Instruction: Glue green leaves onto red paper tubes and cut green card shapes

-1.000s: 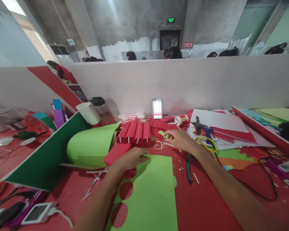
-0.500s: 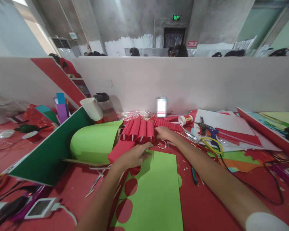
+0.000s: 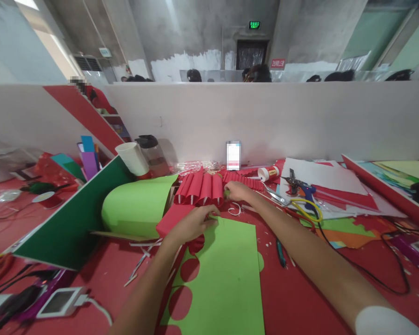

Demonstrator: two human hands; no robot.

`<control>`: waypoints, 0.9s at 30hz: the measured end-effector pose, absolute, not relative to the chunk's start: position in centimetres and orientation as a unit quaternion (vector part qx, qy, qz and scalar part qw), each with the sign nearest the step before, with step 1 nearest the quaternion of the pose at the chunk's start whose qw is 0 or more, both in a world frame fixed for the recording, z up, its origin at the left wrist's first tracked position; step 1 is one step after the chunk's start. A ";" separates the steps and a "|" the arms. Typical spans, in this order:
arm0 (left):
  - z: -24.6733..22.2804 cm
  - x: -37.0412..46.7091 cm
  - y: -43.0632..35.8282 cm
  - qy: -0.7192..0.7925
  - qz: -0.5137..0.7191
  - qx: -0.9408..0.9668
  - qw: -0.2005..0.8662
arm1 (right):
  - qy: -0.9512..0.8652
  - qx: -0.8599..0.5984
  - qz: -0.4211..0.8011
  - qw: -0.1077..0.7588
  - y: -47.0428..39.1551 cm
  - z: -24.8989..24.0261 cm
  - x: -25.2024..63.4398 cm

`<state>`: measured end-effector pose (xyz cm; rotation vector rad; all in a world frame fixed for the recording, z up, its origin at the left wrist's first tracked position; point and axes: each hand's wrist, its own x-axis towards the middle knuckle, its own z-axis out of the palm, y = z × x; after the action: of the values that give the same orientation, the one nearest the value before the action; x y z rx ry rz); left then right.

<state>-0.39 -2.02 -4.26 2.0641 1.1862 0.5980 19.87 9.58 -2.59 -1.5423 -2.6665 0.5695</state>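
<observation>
A row of pleated red paper with white edges stands in the middle of the table. Just in front of it, my left hand hovers over the top edge of a flat green sheet, its thumb and fingers apart. Beneath that wrist runs a red strip of paper. My right hand is at the right end of the pleats, fingers bent together; a small greenish bit shows by the fingertips, too small to name. Round red dots lie along the sheet's left side.
Left of the pleats lies a curved green sheet beside a dark green board. A cup and a bottle stand behind. To the right are scissors, a glue gun and a white tub.
My left hand's fingers have lifted and spread slightly above the green sheet. A small greenish bit now shows by my right fingertips. The pleated paper stays in place.
</observation>
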 end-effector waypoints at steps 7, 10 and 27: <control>-4.2 1.0 -1.9 0.472 0.289 0.759 0.344 | -0.832 -0.462 0.261 0.162 5.9 0.6 24.8; -4.4 1.8 -2.0 0.466 0.337 0.724 0.382 | -0.827 -0.426 0.296 0.219 2.9 0.0 26.1; -4.1 3.7 -2.5 0.443 0.371 0.684 0.446 | -0.767 -0.392 0.354 0.363 -0.9 -3.6 25.2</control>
<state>3.66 -2.53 -4.07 1.6935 1.0960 0.9181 25.23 -0.95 -3.65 -1.0095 -1.9748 0.9114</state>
